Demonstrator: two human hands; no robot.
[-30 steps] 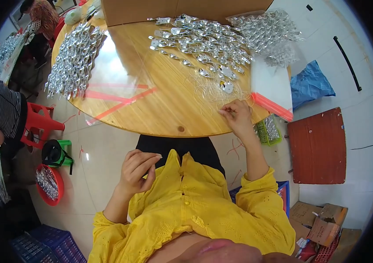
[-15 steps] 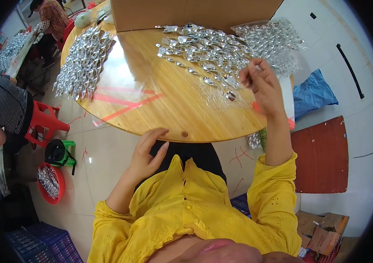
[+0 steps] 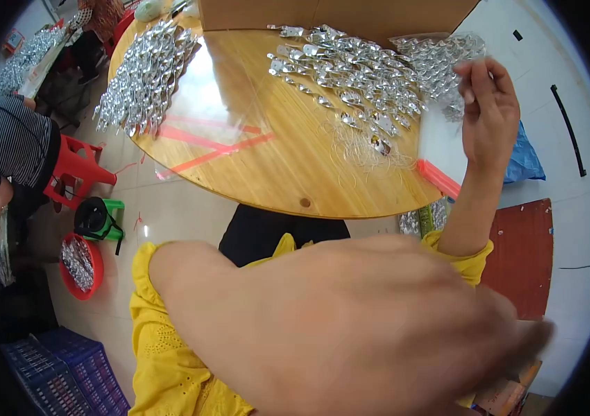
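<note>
My left hand [image 3: 378, 312] is very large and blurred, close up and reaching across my front toward the right; its fingers are smeared by motion. My right hand [image 3: 489, 118] is raised over the table's right side with its fingers curled into a pinch; whatever they hold, if anything, I cannot make out. Beside it lie twisted silver strips in clear plastic [image 3: 440, 59]. Loose twisted silver strips [image 3: 354, 76] spread over the back right, and another pile of silver strips [image 3: 146, 80] rests on the left. Below the loose strips is a tangle of thin clear thread [image 3: 364, 145].
The round wooden table [image 3: 288, 170] carries pink tape [image 3: 218, 147] and a cardboard box [image 3: 350, 17] at the back. Left are a person in stripes [image 3: 17, 135], a red stool [image 3: 76, 170] and a red basin [image 3: 95, 270]. Right stand a blue bag [image 3: 527, 156] and a reddish board [image 3: 524, 249].
My left hand has left the table's front edge and swung up close and rightward. My right hand has moved right, away from the loose strips. The view has shifted slightly.
</note>
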